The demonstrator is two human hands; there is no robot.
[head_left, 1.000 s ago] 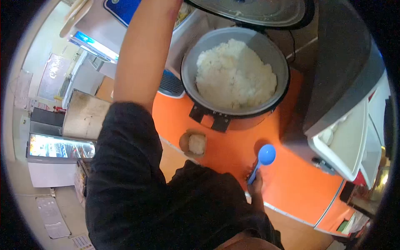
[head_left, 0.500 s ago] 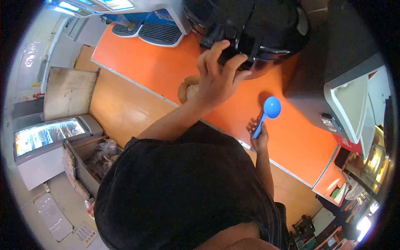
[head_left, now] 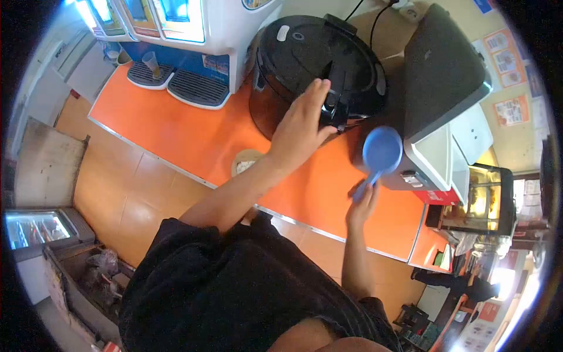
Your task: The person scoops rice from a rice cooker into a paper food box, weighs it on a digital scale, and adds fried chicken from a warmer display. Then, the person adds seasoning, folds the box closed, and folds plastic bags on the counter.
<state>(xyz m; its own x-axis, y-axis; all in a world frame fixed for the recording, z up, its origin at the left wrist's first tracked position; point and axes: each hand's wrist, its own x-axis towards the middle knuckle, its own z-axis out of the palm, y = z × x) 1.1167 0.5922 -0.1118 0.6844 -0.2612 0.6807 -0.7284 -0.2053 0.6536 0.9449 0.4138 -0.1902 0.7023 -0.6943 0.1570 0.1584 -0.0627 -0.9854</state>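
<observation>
Fingers [head_left: 317,92] of the left hand [head_left: 300,126], in the head view, reach out fairly straight over the front of the black cooker [head_left: 268,104] at upper centre of the frame, with the thumb set apart at its lower edge; they are not closed round anything, and seem to rest flat near the latch [head_left: 332,104], which suits pressing rather than gripping. Whether every fingertip bears on it, I cannot tell. The lid [head_left: 296,50] lies down over the cooker, hiding what is inside. Right of centre, the right hand [head_left: 363,206] is clenched on the handle of a blue scoop [head_left: 382,151], bowl end pointing up the frame and away from the body, a hold that probably leaves the bowl clean and clear of the other hand. Below the left wrist, at mid-frame, a small brown container [head_left: 241,157] with something pale in it sits on the orange bench [head_left: 182,135], close to the near edge and the cooker, likely for an easy reach; the forearm covers part of it. The cooker stands towards the back, between the drinks dispenser [head_left: 234,29] at upper left and a grey bin [head_left: 448,76] at upper right, perhaps there because a wall socket [head_left: 412,13] is near.
</observation>
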